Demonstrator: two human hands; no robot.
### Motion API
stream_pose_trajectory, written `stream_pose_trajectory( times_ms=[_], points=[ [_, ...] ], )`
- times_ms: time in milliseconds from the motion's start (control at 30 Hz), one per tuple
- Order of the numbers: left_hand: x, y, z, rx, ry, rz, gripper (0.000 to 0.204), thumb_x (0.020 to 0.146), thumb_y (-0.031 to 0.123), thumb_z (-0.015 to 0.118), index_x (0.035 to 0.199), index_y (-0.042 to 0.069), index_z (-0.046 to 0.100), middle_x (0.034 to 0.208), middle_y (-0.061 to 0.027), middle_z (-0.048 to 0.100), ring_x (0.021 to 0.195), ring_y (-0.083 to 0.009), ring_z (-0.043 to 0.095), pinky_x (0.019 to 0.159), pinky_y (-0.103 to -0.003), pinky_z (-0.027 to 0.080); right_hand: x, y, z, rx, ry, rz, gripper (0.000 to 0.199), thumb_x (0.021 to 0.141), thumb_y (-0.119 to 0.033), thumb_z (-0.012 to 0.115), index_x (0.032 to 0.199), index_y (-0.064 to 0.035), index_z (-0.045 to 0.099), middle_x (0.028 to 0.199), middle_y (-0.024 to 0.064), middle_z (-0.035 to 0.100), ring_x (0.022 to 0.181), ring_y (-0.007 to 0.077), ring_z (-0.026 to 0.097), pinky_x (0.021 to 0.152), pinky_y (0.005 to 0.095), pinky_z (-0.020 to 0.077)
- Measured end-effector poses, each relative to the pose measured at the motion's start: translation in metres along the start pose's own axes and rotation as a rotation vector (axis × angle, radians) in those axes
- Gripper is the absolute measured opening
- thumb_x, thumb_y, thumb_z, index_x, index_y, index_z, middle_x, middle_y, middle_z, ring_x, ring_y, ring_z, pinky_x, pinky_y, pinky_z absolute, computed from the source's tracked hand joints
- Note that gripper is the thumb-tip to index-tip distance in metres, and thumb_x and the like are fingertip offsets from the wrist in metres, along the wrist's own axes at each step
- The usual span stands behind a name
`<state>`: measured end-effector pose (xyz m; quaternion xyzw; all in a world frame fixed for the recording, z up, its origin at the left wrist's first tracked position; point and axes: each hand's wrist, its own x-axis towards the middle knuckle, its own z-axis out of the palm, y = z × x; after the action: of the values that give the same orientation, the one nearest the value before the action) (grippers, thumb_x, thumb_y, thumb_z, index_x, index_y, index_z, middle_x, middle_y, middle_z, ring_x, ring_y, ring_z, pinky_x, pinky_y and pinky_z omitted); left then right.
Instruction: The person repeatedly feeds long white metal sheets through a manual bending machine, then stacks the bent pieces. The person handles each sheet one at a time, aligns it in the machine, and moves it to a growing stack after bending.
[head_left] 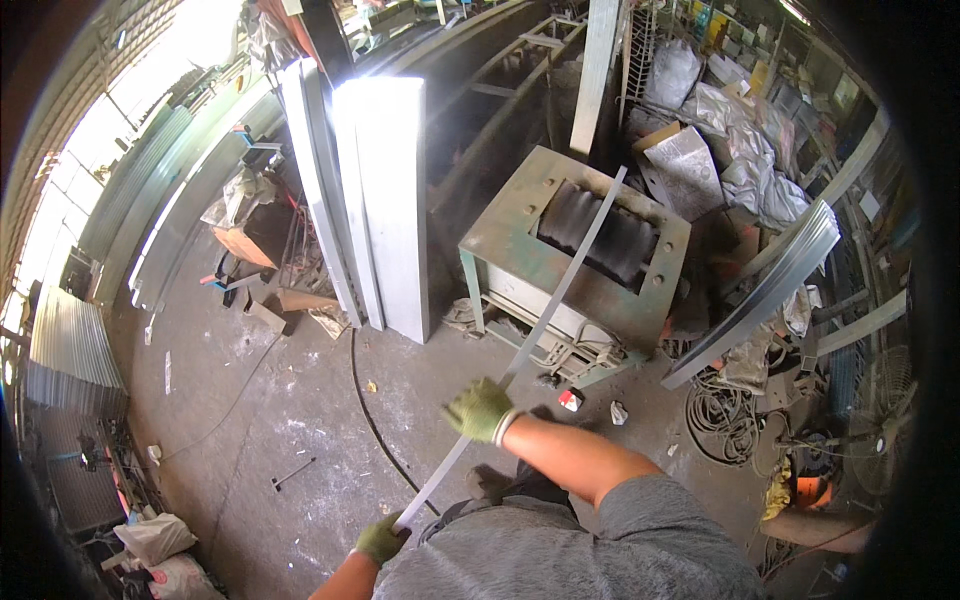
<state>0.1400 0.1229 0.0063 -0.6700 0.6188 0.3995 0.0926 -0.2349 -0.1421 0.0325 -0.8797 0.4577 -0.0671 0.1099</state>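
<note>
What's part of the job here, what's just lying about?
In use:
- long metal strip, left hand and right hand on it
- green-framed machine, strip crossing it in view

Apparently just lying about:
- T-shaped tool
- coiled cable
- red-and-white packet

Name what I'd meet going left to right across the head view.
Stacked ribbed sheets, T-shaped rod on the floor, gloved left hand, gloved right hand, red-and-white packet, coiled cable, fan.
</note>
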Motion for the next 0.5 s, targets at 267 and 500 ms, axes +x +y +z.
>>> stream_pose_trajectory(
  times_ms=[267, 500],
  points=[
    [0.175, 0.228, -0.029, 0.137, -0.061, 0.148, 0.040, 0.109, 0.041, 0.062, 0.137, 0.015, 0.074, 0.124, -0.0279, 0.081, 0.115, -0.0544, 0.076, 0.099, -0.062, 0.061, -0.049, 0.129, -0.044, 0.251, 0.735, 0.312, 0.033, 0.098, -0.014, 0.076, 0.130, -0.0040, 0.074, 0.142, 0.0196, 0.071, 0.130, 0.0427, 0.067, 0.113, 0.0562, 0.0529],
    [0.312, 0.448, -0.082, 0.212, 0.009, 0.414, 0.046, 0.109, 0.040, 0.055, 0.125, 0.002, 0.075, 0.123, -0.0327, 0.079, 0.120, -0.0528, 0.075, 0.103, -0.062, 0.060, -0.226, 0.171, 0.034, 0.216, 0.650, 0.764, 0.036, 0.101, -0.011, 0.075, 0.136, -0.0052, 0.073, 0.137, 0.0244, 0.075, 0.128, 0.0471, 0.071, 0.113, 0.0567, 0.0562]
  ],
)
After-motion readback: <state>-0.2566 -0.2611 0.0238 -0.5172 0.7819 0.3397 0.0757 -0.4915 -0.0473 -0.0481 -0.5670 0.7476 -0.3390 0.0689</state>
